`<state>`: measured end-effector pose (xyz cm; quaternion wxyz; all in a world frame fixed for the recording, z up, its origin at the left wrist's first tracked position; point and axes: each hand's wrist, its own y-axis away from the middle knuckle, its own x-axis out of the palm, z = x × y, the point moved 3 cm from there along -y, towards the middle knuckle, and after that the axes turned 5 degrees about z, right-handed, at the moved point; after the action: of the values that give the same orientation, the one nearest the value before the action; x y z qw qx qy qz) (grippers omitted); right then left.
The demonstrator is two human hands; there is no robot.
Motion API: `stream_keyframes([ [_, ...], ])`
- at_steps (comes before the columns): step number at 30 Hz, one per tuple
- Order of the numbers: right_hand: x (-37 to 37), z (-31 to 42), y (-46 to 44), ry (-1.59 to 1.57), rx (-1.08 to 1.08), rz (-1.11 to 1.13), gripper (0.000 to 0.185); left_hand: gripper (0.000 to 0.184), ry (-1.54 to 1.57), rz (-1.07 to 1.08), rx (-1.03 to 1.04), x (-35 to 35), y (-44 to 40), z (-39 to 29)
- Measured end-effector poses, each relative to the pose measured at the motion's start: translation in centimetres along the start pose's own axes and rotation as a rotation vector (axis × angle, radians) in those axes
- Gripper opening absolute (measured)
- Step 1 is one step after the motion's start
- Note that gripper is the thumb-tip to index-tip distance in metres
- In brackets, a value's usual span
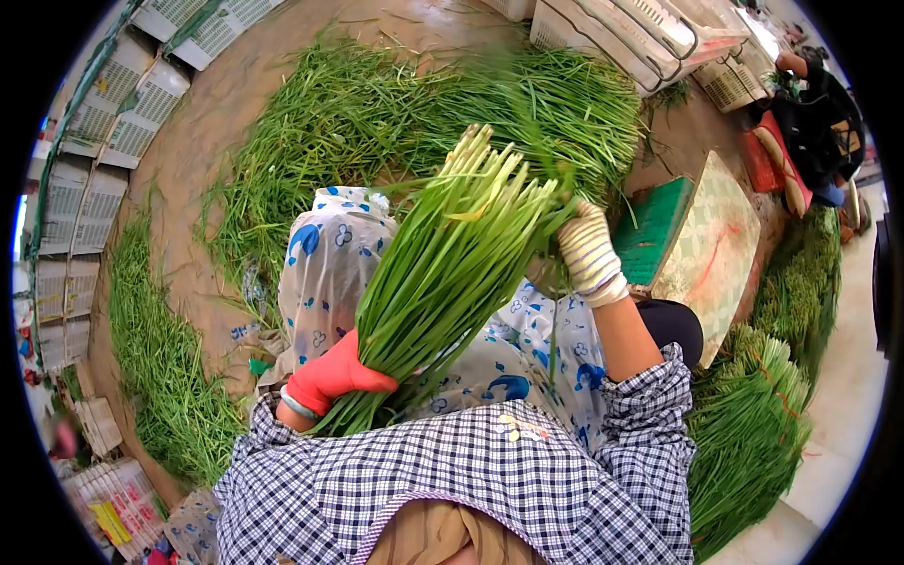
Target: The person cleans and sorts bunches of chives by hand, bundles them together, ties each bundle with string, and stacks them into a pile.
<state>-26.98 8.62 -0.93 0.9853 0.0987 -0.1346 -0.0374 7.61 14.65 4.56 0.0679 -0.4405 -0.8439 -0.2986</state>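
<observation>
A thick bunch of garlic chives (443,273) lies tilted across my lap, pale stem ends pointing up and away. My left hand (339,377), in a red glove, is wrapped round its lower leafy part. In a white striped glove, my right hand (590,250) is closed at the right side of the stem ends, with some loose green leaves (556,217) at its fingertips. Those leaves are partly blurred. White plastic with blue prints (334,254) covers my legs under the bunch.
A large heap of loose chives (377,113) covers the floor ahead, with more greens (160,348) at left. Tied bundles (753,424) lie at right beside a green-and-beige board (711,254). White crates (174,94) line the left; others (640,38) stand ahead. A person (829,122) sits at far right.
</observation>
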Motion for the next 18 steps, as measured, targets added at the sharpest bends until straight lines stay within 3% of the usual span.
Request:
stream_keyframes([
  [1, -0.8, 0.1, -0.6, -0.073, -0.168, -0.046, 0.020, 0.079, -0.096, 0.001, 0.028, -0.1, 0.0, 0.1],
  [3, -1.9, 5.7, -0.1, -0.057, -0.100, -0.321, 0.022, 0.078, -0.107, -0.017, 0.041, 0.1, 0.4, -0.4],
  [5, -7.4, 8.3, 0.1, 0.111, -0.290, -0.511, 0.028, 0.078, -0.119, -0.029, 0.053, 0.0, 0.6, -0.2],
  [8, -10.2, 13.0, 2.2, 0.014, -0.366, -0.712, 0.020, 0.077, -0.123, -0.058, -0.011, -0.6, 0.8, 1.3],
  [9, -8.0, 13.3, 3.9, 0.225, -0.286, -0.443, 0.029, 0.076, -0.133, -0.061, -0.022, -0.8, 0.8, 1.6],
  [11, -2.6, 11.0, 3.9, -0.401, -0.147, -0.052, 0.038, 0.075, -0.141, -0.057, -0.030, -0.8, 0.3, 1.7],
  [12, 1.0, 10.4, 4.5, -0.153, -0.096, 0.064, 0.039, 0.074, -0.135, -0.047, -0.025, -0.5, 0.1, 1.4],
  [13, 4.8, 9.8, 4.8, 0.578, -0.152, 0.094, 0.040, 0.073, -0.132, -0.040, -0.022, -0.3, 0.0, 1.3],
  [14, 8.0, 9.3, 5.1, 1.104, -0.208, 0.086, 0.042, 0.073, -0.133, -0.043, -0.021, 0.0, 0.0, 1.4],
  [15, 9.2, 8.4, 4.4, 1.311, -0.185, 0.085, 0.044, 0.072, -0.181, -0.053, -0.003, 0.1, 0.0, 1.4],
  [17, 7.6, 6.7, 1.9, 1.113, -0.416, 0.046, 0.022, 0.071, -0.230, -0.074, 0.013, 0.4, 0.2, 1.2],
  [18, 6.0, 7.6, 1.2, 1.054, -0.362, -0.097, 0.019, 0.071, -0.265, -0.115, 0.015, 0.5, 0.4, 1.2],
])
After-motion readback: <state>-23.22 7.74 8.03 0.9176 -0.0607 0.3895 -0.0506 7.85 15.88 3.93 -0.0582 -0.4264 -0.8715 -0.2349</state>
